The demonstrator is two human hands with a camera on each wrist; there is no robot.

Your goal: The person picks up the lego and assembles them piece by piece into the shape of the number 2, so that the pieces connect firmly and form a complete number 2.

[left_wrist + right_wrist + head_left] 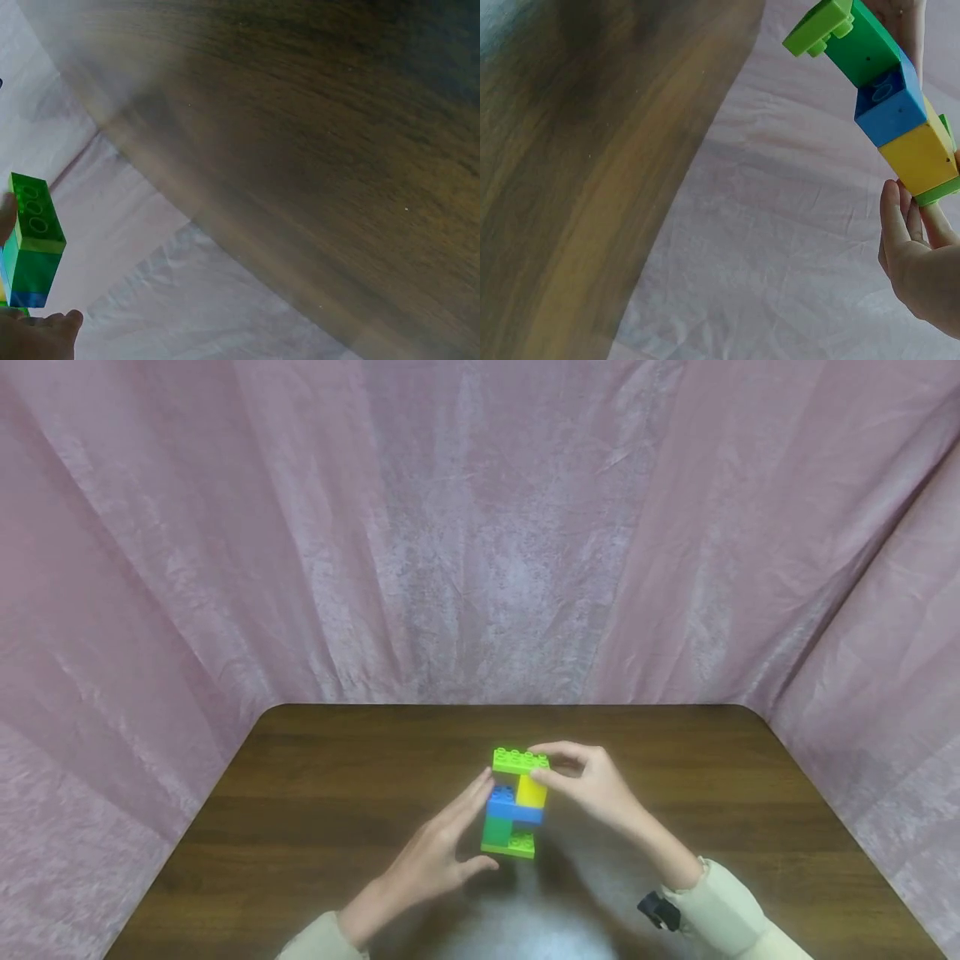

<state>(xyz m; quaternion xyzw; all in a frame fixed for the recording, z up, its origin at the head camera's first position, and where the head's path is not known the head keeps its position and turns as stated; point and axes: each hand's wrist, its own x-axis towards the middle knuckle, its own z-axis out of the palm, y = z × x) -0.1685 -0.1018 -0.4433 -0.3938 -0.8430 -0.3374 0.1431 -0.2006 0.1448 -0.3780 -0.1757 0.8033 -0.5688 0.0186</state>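
A stack of toy building bricks is upright between the hands in the head view. From the top it has a lime brick (521, 761), a yellow brick (532, 791), a blue brick (516, 810), a green brick (497, 830) and a lime base brick (508, 850). My right hand (592, 782) pinches the right end of the top lime brick, thumb in front and fingers behind. Along the stack's left side, my left hand (435, 850) has its fingers straight, tips by the top brick's left end. Its thumb sticks out near the base.
The dark wooden table (322, 793) lies below the hands, and a shadow falls on it near the stack. Pink curtains (495, 543) hang behind and at both sides. A small black device (660, 911) is by the right sleeve.
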